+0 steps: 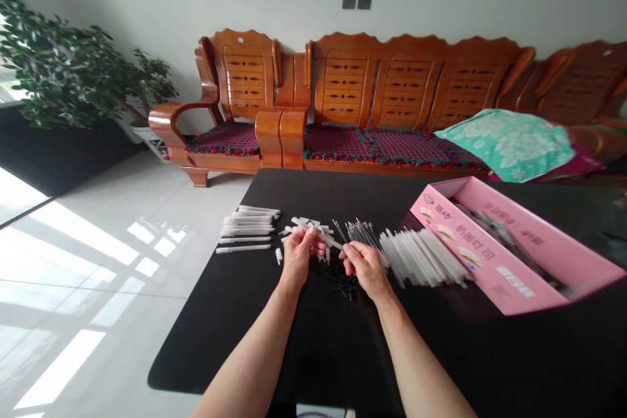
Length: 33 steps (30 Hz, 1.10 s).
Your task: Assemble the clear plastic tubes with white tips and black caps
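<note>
A whitish pen (332,241) spans the gap between my two hands, tilted down to the right. My left hand (296,257) is closed on its left end, and my right hand (366,267) pinches the other end. Beneath and behind the fingers lie loose white pen caps (279,256). Small black pieces (347,285) are heaped on the table between my wrists. To the right are a bunch of thin dark refills (363,231) and a row of translucent pen barrels (425,257). Several capped-looking white pens (247,230) lie side by side at the left.
The black table (220,333) has its left edge beside the tiled floor. A pink open box (482,261) with dark items inside stands at the right. Beyond the table are wooden sofas (392,78), a turquoise cushion (512,140) and a potted plant (78,72).
</note>
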### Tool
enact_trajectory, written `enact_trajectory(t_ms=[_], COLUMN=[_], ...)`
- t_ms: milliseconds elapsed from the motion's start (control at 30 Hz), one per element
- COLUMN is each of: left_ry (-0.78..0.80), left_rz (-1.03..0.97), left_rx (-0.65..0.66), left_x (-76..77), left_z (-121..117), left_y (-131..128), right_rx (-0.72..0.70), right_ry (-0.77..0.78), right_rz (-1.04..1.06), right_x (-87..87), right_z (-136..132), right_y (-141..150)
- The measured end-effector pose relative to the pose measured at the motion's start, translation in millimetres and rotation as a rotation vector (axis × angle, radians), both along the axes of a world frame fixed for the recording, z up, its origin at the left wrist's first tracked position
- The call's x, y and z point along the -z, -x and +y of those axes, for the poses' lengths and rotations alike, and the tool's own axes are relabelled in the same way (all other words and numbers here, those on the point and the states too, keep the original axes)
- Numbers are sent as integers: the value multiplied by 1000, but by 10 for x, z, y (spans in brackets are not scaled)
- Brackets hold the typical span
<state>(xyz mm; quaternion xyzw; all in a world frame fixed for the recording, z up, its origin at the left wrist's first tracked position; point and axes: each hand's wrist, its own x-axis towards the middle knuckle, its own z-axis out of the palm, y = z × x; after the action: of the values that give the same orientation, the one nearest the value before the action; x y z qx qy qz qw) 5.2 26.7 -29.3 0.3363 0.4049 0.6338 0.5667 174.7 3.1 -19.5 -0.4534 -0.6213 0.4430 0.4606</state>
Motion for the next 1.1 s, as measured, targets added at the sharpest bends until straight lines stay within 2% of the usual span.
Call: enact_trajectory(t_ms=[167, 300, 533, 733, 900, 1100], left_ry=[0, -7, -23, -24, -24, -30], left_rz=[11, 14, 18, 24, 36, 29], left_rx=[-30, -35, -39, -49, -56, -58], left_x=[11, -2, -10, -8, 10, 16], left_z=[18, 17, 10, 12, 23, 21], left_y=[27, 23, 10, 8, 14, 17], right_rx=[-39, 5, -28, 25, -19, 21], right_ry=[47, 87, 21, 88, 45, 104], right_rz=[-4, 39, -74, 25, -48, 19], right_x=[36, 39, -17, 16, 33, 10], right_z=[29, 43, 25, 41, 44, 40], right_y=[-3, -13, -20, -12, -19, -31])
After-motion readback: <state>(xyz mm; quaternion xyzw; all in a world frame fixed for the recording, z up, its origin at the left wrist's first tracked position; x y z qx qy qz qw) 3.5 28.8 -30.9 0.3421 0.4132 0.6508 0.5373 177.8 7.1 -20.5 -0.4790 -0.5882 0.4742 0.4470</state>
